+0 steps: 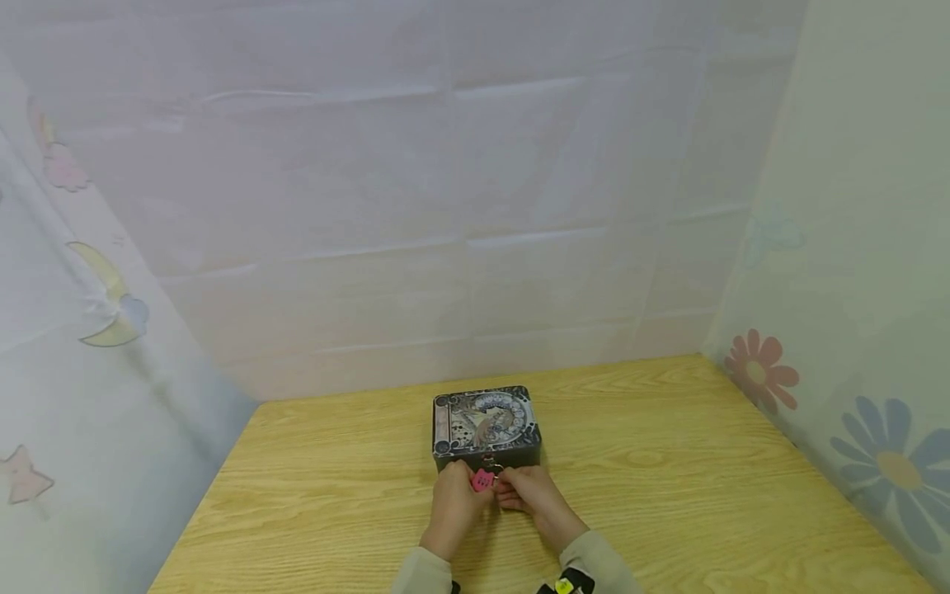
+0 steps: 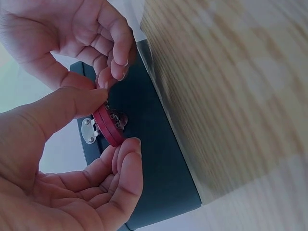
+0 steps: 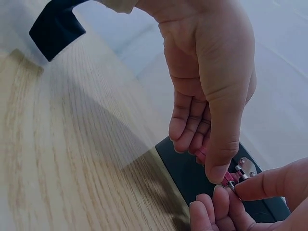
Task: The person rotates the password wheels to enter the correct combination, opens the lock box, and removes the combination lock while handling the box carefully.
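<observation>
A dark metal box (image 1: 486,422) with an ornate printed lid stands on the wooden table. At its front, a pink combination padlock (image 1: 482,480) sits between my two hands. My left hand (image 1: 454,505) grips the padlock body between thumb and fingers, as the left wrist view shows. From the right, my right hand (image 1: 540,502) pinches the metal shackle (image 3: 231,184) with thumb and index finger. Just behind the padlock is the box's silver latch (image 2: 89,131); the fingers hide part of the shackle.
The wooden table (image 1: 319,487) extends to both sides of the box. Pale cloth (image 1: 416,181) hangs behind it, and printed panels with a moon (image 1: 107,289) and flowers (image 1: 757,371) flank the left and right.
</observation>
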A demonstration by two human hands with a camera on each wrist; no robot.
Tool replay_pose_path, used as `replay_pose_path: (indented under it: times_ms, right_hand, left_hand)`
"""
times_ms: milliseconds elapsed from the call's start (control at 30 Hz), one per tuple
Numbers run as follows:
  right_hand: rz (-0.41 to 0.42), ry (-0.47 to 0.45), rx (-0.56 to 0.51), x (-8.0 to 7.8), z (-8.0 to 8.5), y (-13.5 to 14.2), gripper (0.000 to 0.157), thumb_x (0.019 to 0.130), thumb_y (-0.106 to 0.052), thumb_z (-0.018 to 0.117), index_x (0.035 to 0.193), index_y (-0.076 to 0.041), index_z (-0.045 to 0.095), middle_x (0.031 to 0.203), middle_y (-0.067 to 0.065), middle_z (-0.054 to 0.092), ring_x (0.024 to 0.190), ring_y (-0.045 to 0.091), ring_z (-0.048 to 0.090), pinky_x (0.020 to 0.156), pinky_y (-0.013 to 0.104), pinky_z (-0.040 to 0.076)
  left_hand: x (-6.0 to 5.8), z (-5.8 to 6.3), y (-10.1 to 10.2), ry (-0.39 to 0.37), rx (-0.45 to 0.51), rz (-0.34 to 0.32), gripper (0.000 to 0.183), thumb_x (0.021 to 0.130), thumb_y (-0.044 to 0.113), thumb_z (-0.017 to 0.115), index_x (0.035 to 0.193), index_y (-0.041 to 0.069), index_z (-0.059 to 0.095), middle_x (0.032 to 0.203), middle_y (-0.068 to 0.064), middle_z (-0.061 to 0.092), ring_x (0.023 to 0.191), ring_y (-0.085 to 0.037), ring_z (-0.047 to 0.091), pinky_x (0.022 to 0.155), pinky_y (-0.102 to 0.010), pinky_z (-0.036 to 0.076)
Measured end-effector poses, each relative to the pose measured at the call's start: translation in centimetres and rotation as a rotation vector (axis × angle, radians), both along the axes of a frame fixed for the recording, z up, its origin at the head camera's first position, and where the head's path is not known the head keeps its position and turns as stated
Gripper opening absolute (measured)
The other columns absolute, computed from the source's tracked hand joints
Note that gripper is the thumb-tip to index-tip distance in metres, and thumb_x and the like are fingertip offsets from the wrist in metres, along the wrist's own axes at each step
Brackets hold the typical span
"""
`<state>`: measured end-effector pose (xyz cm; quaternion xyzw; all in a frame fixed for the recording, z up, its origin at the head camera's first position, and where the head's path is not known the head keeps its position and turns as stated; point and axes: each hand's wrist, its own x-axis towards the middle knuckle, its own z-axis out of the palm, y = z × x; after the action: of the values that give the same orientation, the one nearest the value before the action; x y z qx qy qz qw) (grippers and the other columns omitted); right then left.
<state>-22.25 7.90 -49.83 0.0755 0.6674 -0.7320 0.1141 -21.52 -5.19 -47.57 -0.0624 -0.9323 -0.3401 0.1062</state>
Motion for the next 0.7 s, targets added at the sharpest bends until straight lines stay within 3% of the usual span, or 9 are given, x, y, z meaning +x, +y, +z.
replay_pose_path:
  times_ms: [367, 700]
  right_hand:
    - [-0.009, 0.01, -0.003, 0.3, 0.16, 0.26, 0.026, 0.079, -0.007, 0.049, 0.09, 0.016, 0.056, 0.07, 0.005, 0.06, 0.062, 0.012, 0.057, 0.062, 0.029, 0.05]
    - [0.014, 0.042, -0.056, 0.5, 0.84, 0.82, 0.019, 0.084, -0.008, 0.047, 0.089, 0.008, 0.054, 0.075, 0.005, 0.056, 0.068, 0.012, 0.055, 0.066, 0.029, 0.048]
  left_hand:
    - [0.36, 0.2, 0.15, 0.019, -0.005, -0.019, 0.026, 0.056, 0.009, 0.075, 0.062, 0.004, 0.05, 0.062, -0.001, 0.043, 0.055, -0.014, 0.041, 0.047, -0.026, 0.033]
    - [0.64, 0.46, 0.42, 0.027, -0.003, -0.031, 0.031, 0.055, 0.013, 0.079, 0.061, 0.004, 0.05, 0.063, 0.0, 0.043, 0.056, -0.013, 0.04, 0.048, -0.026, 0.034]
